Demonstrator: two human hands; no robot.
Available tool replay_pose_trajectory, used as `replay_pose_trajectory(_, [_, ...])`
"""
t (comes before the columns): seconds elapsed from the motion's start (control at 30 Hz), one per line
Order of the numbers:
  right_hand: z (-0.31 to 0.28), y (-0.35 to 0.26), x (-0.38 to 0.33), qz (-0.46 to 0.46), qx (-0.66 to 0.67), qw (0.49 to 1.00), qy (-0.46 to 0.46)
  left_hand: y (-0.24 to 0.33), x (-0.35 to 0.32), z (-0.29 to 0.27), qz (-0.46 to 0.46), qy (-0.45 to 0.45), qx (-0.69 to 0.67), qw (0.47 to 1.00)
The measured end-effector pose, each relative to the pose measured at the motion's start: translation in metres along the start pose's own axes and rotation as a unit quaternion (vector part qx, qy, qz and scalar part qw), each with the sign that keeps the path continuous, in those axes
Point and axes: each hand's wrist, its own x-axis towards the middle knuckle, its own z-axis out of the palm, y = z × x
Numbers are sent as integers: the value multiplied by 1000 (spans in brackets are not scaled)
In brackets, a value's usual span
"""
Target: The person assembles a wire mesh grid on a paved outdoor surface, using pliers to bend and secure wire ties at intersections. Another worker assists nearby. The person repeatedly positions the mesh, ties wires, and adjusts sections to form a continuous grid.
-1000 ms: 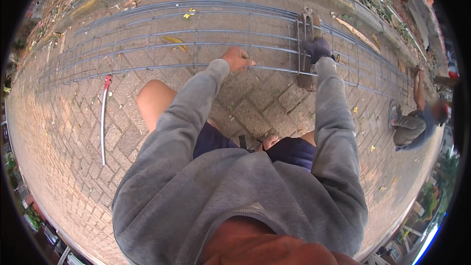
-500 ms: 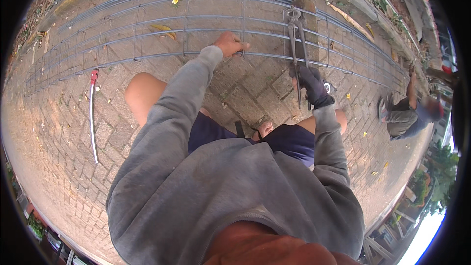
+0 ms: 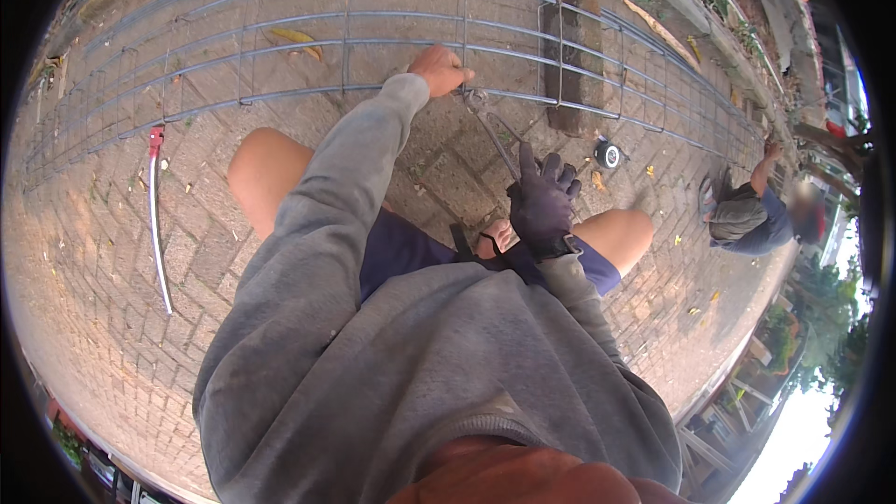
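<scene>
A long rebar cage [image 3: 401, 43] of grey bars and square stirrups stretches across the ground in front of me. My bare left hand [image 3: 441, 71] is closed on its near bar, at a stirrup; whatever lies between the fingertips is too small to make out. My right hand [image 3: 544, 198], in a dark glove, holds steel pincers [image 3: 495, 133] by the handles, with some of its fingers loosely extended. The pincers' jaws are close to my left fingertips, just at the near bar.
Under the cage's right part lies a dark block [image 3: 575, 65]. A round tape measure [image 3: 608, 153] rests on the paving nearby. To the left lies a thin pale bar with a red end [image 3: 157, 215]. Another person [image 3: 742, 210] crouches at the right. A kerb [image 3: 681, 9] runs behind the cage.
My right hand has brought the pincers left, off the cage's right part, so the jaws now meet my left fingertips. Its fingers have loosened. My left hand stays at the same stirrup.
</scene>
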Motion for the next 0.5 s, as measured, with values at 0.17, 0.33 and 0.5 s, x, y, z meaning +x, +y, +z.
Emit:
replay_pose_trajectory(0.17, [4, -12, 1, 13, -69, 996, 62, 1, -1, 0, -8, 2, 13, 1000])
replay_pose_trajectory(0.33, [4, -9, 7, -26, -154, 977, 147, -2, 0, 2, 30, 20, -6, 999])
replay_pose_trajectory(0.5, [8, 3, 6, -71, -143, 980, 116, -5, 2, 5, 27, 15, -1, 1000])
